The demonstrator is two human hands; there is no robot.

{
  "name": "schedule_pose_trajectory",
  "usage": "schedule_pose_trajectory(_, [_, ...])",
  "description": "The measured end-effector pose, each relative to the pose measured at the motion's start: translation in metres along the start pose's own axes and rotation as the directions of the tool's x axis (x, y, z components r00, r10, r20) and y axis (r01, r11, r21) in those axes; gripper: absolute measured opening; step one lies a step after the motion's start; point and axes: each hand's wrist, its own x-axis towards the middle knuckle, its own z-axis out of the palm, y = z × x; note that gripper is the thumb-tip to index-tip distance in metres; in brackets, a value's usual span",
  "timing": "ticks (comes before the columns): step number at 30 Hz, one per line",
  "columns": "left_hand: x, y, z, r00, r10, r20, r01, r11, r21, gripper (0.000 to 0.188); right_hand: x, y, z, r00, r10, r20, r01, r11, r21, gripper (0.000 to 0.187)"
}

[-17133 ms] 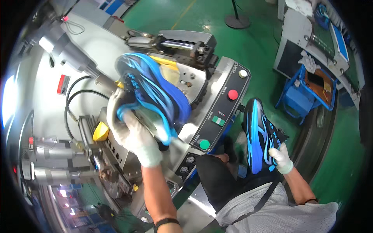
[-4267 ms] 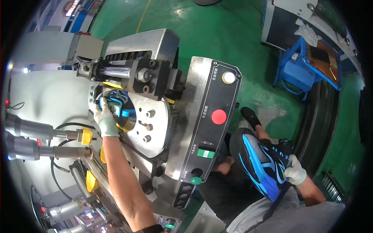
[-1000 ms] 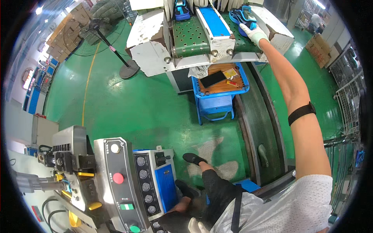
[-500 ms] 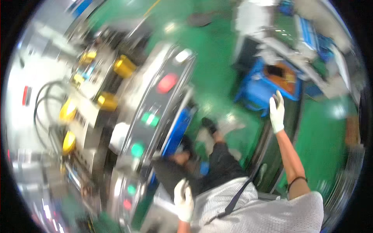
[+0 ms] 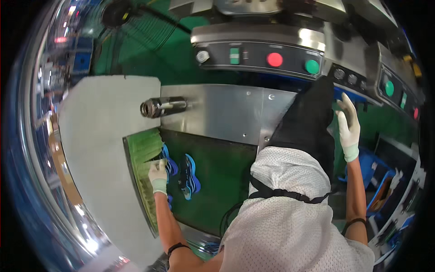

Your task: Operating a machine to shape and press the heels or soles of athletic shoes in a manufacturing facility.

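My left hand [image 5: 158, 176], in a white glove, reaches over a green conveyor belt [image 5: 217, 177]. Its fingers close on the dark upper of a black and blue sneaker [image 5: 170, 161], partly covered by the hand. A second black and blue sneaker [image 5: 189, 177] lies on its side on the belt, just to the right. Some more blue shows beside my left wrist, too covered to make out. My right hand [image 5: 348, 129], also gloved, is raised in the air at the right with fingers apart and nothing in it.
A machine panel [image 5: 253, 56] with red and green buttons stands ahead, another panel [image 5: 392, 86] to the right. A metal cylinder [image 5: 164, 107] sticks out over the pale cover [image 5: 99, 122] beside the belt. A blue bin [image 5: 369, 170] stands behind my right arm.
My view has swung from the walkway and machines to the conveyor belt. My left hand, empty before, is now at a sneaker. My right hand stays raised and open.
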Motion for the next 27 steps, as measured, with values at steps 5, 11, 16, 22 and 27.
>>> schedule_pose_trajectory(5, [-0.050,-0.053,0.076,0.851,-0.310,0.424,0.209,0.941,0.267,0.075,0.001,-0.008,0.009,0.991,0.023,0.135,-0.012,0.997,-0.081,0.051])
schedule_pose_trajectory(11, [-0.048,-0.018,0.081,0.866,-0.321,0.384,0.201,0.926,0.320,0.067,0.008,-0.038,0.049,0.930,0.064,0.363,-0.041,0.997,-0.071,0.051])
schedule_pose_trajectory(16, [-0.057,0.132,0.064,0.935,0.160,0.316,0.021,0.865,-0.502,0.058,0.023,-0.079,0.099,0.888,0.123,0.444,-0.101,0.992,-0.074,0.058])
schedule_pose_trajectory(22, [-0.027,0.272,0.036,0.558,0.829,0.032,-0.240,0.198,-0.950,0.074,0.050,-0.029,0.154,0.453,0.070,0.889,-0.628,0.733,0.263,0.073])
schedule_pose_trajectory(27, [0.043,0.421,-0.039,0.114,0.993,0.027,-0.370,0.067,-0.927,0.073,0.037,-0.128,0.097,0.516,-0.166,0.841,-0.774,0.331,0.540,0.100])
